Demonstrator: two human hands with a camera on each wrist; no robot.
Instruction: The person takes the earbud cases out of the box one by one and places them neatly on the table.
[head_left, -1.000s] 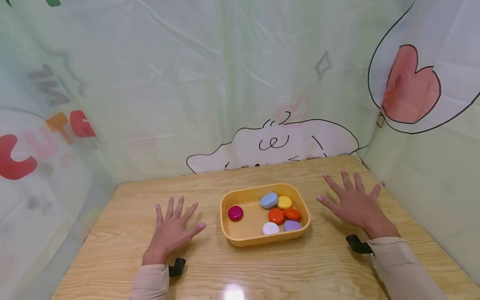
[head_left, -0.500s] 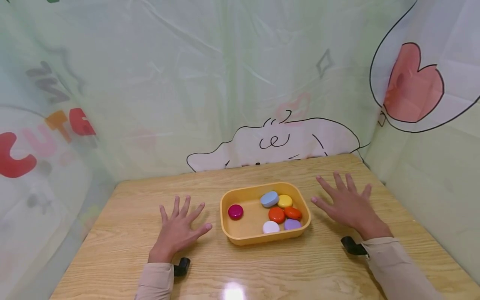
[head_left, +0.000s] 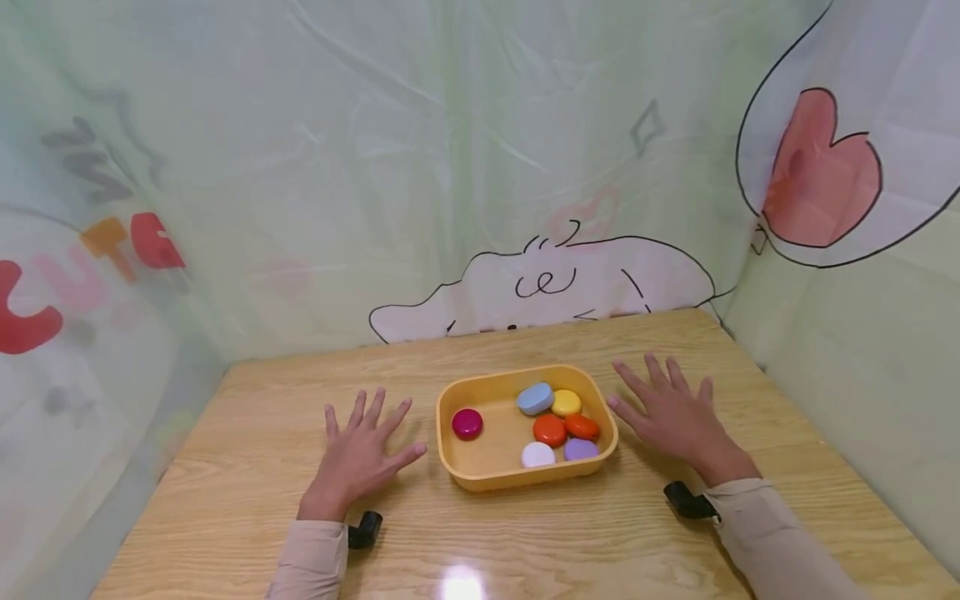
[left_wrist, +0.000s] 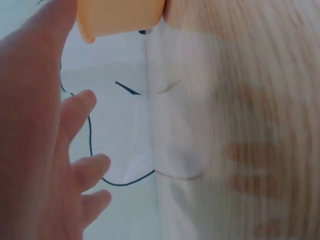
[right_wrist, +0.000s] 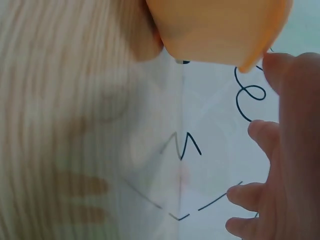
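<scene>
A yellow-orange tray [head_left: 497, 417] with rounded corners sits mid-table in the head view. Inside lie several smooth, rounded pieces: a magenta one [head_left: 467, 424] alone at the left, and a blue one [head_left: 536, 398], a yellow one [head_left: 566, 403], two red-orange ones [head_left: 550, 430], a white one [head_left: 537, 455] and a purple one [head_left: 581, 449] grouped at the right. My left hand [head_left: 356, 458] hovers left of the tray, fingers spread, holding nothing. To the tray's right, my right hand [head_left: 671, 421] is also spread and holds nothing; its thumb tip is very near the rim, contact unclear.
The wooden table [head_left: 225, 500] extends around the tray. Its back edge meets a pale printed curtain [head_left: 337, 167], which also hangs at both sides. A black wrist mount [head_left: 365, 530] is on the left wrist, another [head_left: 688, 501] on the right.
My right hand has moved left, closer to the tray. My left hand has shifted a little right toward it. The tray and its pieces have stayed in place.
</scene>
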